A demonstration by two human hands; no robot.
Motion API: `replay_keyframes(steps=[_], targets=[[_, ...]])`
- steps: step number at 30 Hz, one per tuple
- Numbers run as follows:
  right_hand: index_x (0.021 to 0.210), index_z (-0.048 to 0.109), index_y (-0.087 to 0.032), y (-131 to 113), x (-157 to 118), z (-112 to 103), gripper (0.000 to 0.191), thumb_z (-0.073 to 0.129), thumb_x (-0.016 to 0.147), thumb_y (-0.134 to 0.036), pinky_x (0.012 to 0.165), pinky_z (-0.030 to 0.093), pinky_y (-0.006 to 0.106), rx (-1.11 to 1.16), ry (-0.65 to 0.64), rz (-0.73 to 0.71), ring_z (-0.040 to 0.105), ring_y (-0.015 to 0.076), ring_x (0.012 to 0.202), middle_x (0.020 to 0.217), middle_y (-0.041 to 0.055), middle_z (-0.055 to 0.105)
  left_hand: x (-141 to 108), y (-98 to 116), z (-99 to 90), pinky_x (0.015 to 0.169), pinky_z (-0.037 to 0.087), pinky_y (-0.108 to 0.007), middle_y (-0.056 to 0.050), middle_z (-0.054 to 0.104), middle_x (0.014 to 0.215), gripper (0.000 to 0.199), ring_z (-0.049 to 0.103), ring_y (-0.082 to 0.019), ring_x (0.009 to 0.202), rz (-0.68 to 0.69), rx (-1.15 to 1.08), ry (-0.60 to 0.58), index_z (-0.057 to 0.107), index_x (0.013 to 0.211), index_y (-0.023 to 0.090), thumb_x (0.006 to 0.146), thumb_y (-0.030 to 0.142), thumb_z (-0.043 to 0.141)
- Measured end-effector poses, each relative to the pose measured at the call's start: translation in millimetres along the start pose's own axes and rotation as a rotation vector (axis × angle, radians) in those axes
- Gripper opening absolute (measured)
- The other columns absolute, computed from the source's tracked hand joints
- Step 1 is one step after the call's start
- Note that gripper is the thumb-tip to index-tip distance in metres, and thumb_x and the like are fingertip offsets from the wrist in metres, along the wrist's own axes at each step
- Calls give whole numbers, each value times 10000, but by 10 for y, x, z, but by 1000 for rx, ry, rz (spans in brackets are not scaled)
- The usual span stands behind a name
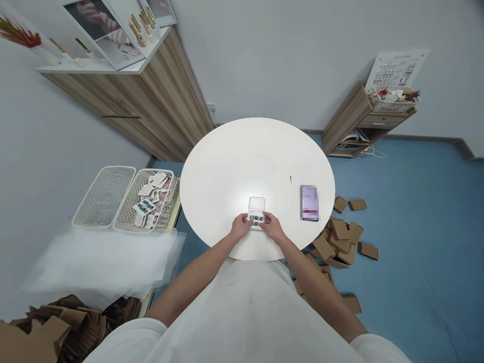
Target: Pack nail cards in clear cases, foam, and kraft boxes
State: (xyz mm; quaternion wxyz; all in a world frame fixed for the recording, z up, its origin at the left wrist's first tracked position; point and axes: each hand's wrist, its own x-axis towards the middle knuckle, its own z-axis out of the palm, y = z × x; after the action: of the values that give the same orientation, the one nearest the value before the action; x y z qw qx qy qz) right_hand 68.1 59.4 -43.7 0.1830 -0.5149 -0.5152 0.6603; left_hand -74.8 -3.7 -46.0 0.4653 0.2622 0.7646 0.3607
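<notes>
A small clear plastic case (256, 204) lies with its lid raised near the front edge of the round white table. Inside it sits a card of dark press-on nails (256, 218), laid out in rows. My left hand (240, 227) grips the case's left side, its thumb over the lower left of the card. On the opposite side my right hand (272, 227) holds the case, with the thumb at the lower right corner. Fingers under the case are hidden.
The white table (212, 166) bears a blurred purple phone-like item (309, 202) and a tiny dark object (291, 178). Left are a perforated basket (124, 214) of nail cards, a clear bin (104, 196) and white sheets (109, 259). Brown cardboard boxes (340, 244) lie on the floor at right.
</notes>
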Motion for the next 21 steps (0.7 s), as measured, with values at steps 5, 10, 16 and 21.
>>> replay_keyframes(steps=[5, 10, 16, 21], targets=[[1088, 537, -220, -30, -128, 98, 533, 634, 564, -203, 713, 444, 283, 74, -46, -32, 517, 105, 718, 999, 32, 557, -95, 0, -115, 620, 369, -247, -14, 567, 707, 248, 488, -124, 639, -8, -54, 20, 592, 817, 158, 648, 339, 610], [1092, 520, -223, -109, -233, 211, 540, 663, 572, -251, 752, 450, 313, 199, -57, -19, 559, 139, 802, 1081, 53, 554, -213, 43, -306, 658, 390, -258, -62, 614, 868, 354, 530, -144, 744, -10, -231, -162, 603, 953, 164, 706, 413, 553], [1036, 556, -225, -262, -348, 345, 434, 639, 636, -371, 738, 455, 300, 345, -74, 19, 571, 172, 866, 1055, 56, 582, -300, 8, -592, 697, 386, -270, -62, 615, 951, 428, 541, -144, 811, -35, -327, -351, 561, 1100, 199, 725, 406, 551], [1013, 581, -202, -369, -331, 516, 444, 589, 666, -479, 695, 458, 300, 415, -87, 86, 589, 180, 819, 961, 59, 634, -344, -54, -847, 681, 388, -256, -61, 617, 925, 437, 536, -134, 797, 7, -361, -438, 577, 1079, 194, 708, 425, 580]])
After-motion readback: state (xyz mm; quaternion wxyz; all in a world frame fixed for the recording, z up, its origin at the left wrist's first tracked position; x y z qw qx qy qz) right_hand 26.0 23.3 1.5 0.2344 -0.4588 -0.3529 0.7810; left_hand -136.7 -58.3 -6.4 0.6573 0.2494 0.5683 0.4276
